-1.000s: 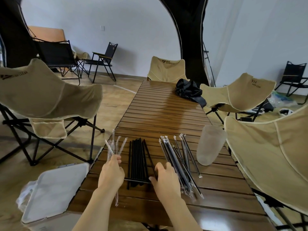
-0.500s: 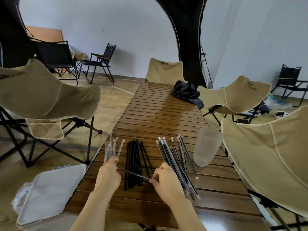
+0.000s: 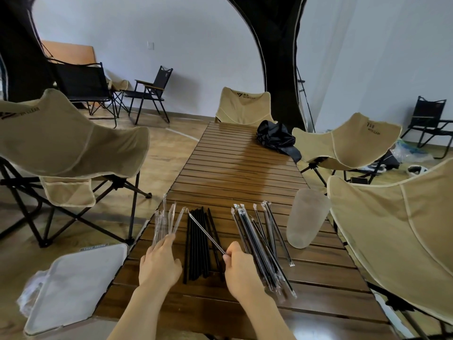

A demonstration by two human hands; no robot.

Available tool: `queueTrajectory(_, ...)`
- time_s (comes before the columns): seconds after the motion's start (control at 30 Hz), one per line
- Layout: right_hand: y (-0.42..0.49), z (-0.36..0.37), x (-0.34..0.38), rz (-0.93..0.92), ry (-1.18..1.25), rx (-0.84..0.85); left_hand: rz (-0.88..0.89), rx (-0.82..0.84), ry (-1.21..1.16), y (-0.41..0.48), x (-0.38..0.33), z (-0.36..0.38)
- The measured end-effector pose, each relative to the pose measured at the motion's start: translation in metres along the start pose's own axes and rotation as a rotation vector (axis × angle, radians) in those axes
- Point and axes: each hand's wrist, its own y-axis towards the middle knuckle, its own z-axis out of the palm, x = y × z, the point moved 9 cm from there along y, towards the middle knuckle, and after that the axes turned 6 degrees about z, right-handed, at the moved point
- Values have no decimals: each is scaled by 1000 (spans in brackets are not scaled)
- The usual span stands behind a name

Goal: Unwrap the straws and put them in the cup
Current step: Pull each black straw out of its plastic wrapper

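Cup (image 3: 306,218) near wrapped straws (image 3: 259,244) on table (image 3: 240,168)

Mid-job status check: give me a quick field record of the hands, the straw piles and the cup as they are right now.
right hand: pinches the near end of one straw, angled over the bare pile; whether it is wrapped is unclear
left hand: fingertips at the empty wrappers; grip unclear
bare black straws: pile between the hands on the table
wrapped straws: pile beside the right hand, toward the cup
frosted cup: upright, right of the wrapped pile, no straws in it
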Motion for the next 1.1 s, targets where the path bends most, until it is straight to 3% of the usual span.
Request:
queueTrajectory(0.17, 2, -3, -2, 21, 75, -30, 0, 40, -56, -1, 1, 6)
queueTrajectory(0.47, 2, -2, -7, 48, 137, -43, 128, -64, -83, 1, -36, -6)
queueTrajectory(0.6, -3, -22, 5, -40, 235, -131, 109, -13, -316, -2, -59, -3)
queueTrajectory(0.7, -7, -33, 21, -133, 290, -117, 30, 12, -701, -12, -76, -3)
queueTrajectory(0.8, -11, -42, 32, -183, 260, -71, -114, -92, -1051, -23, -78, -18)
queueTrajectory(1.1, -10, -72, 13, -157, 234, -70, -204, -392, -1272, -39, -74, -55)
